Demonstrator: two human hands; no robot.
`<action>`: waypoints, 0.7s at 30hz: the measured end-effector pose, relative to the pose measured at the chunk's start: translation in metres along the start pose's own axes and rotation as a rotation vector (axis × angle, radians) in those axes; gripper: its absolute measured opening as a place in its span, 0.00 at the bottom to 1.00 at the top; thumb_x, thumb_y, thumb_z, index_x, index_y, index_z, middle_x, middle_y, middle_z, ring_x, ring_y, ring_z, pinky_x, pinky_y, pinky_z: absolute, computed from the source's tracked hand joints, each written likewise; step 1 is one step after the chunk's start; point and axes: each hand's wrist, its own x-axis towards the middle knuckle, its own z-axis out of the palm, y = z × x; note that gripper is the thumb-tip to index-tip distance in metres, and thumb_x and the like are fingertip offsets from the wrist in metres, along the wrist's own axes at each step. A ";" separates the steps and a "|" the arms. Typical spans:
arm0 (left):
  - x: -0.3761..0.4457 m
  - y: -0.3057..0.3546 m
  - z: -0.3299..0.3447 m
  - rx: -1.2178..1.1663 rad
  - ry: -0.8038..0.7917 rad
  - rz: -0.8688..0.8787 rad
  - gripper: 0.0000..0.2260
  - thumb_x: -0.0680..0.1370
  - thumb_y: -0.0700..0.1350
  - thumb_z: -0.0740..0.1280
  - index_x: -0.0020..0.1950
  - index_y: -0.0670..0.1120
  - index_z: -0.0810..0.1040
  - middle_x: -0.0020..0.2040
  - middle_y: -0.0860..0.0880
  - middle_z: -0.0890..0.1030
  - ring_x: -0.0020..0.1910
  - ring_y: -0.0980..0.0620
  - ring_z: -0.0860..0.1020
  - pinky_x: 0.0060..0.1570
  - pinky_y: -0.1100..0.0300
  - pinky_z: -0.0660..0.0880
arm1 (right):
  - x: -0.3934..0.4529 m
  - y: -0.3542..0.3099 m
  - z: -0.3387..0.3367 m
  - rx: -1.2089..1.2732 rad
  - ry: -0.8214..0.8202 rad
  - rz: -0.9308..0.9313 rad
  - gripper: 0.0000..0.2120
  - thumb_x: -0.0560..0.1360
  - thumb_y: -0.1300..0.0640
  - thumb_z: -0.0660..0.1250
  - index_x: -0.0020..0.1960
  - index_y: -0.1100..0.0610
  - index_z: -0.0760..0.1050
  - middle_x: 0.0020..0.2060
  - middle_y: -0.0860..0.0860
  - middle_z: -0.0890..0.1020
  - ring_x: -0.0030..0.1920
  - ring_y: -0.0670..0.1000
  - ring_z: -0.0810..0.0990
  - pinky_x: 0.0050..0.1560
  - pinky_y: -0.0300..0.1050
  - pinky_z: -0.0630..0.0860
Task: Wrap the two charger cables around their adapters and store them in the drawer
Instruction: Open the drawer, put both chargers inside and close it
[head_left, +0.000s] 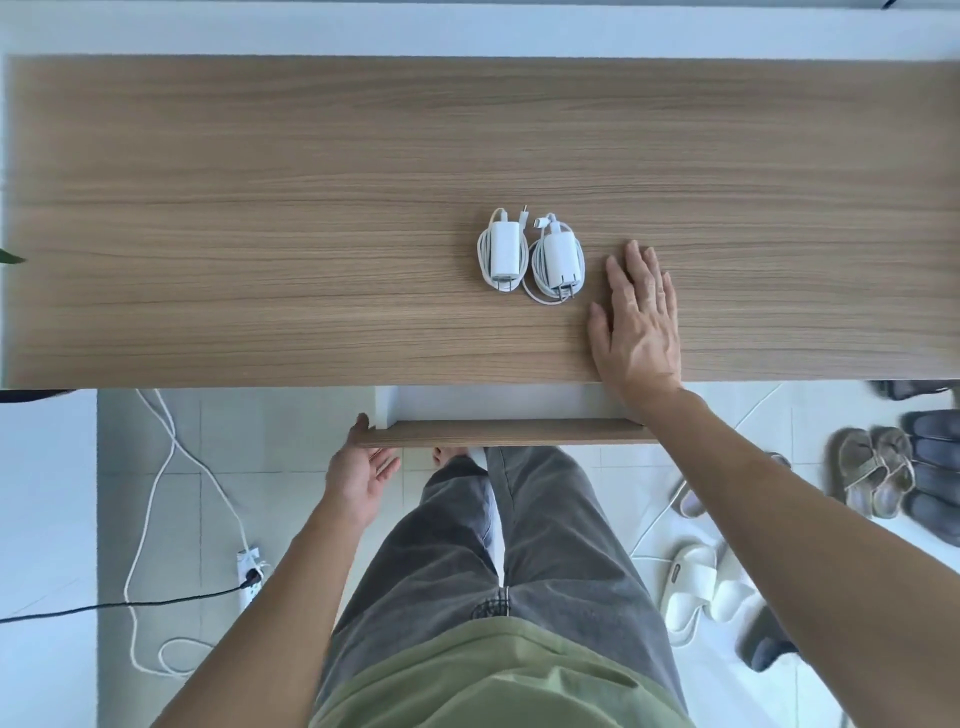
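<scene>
Desk: wooden top (260, 208) is filling most of the view; both chargers are lying on it right of centre, near the front edge.
Drawer: wooden front (498, 432) is standing out a little from under the desk edge, showing a narrow strip of white interior; judged to be only partly open, not yet wide enough to drop anything in.
Right hand: right hand (636, 322) is lying flat on the desk, fingers straight and together, gripping nothing, just beside the right charger without touching it.
Left hand: left hand (361, 475) is hovering at the drawer front's left end, palm turned up, fingers loosely spread; the thumb is touching the corner, nothing is being held.
Left charger: left charger (503, 250) is sitting with its cable coiled around the adapter, plug prongs pointing toward the person.
Right charger: right charger (558, 257) is lying against the left one, cable likewise coiled, one loop sagging loose at the front.
Step in hand: wrapping is looking finished; drawer opening is under way.
Next move: likely calling for a further pull on the drawer, then lifting each bundle so the loose loop is not unwinding.
</scene>
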 end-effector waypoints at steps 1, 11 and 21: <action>-0.003 0.006 -0.007 0.124 0.031 0.069 0.10 0.84 0.51 0.65 0.61 0.47 0.79 0.61 0.46 0.80 0.62 0.48 0.78 0.69 0.49 0.74 | -0.002 0.001 -0.003 0.030 -0.017 -0.016 0.26 0.82 0.54 0.60 0.78 0.61 0.66 0.81 0.60 0.61 0.83 0.61 0.56 0.82 0.59 0.53; -0.039 0.024 -0.014 1.276 -0.163 1.268 0.11 0.82 0.50 0.65 0.55 0.44 0.81 0.53 0.50 0.82 0.53 0.50 0.80 0.50 0.56 0.77 | -0.108 -0.010 -0.005 0.176 -0.018 -0.116 0.03 0.78 0.61 0.70 0.50 0.61 0.80 0.46 0.55 0.79 0.45 0.58 0.78 0.41 0.54 0.79; -0.039 -0.023 0.004 1.794 -0.308 1.045 0.25 0.83 0.64 0.49 0.56 0.53 0.82 0.55 0.54 0.82 0.57 0.50 0.78 0.58 0.52 0.73 | -0.161 -0.007 0.012 -0.028 -0.491 0.001 0.31 0.78 0.31 0.50 0.62 0.51 0.81 0.58 0.48 0.83 0.58 0.54 0.80 0.62 0.52 0.71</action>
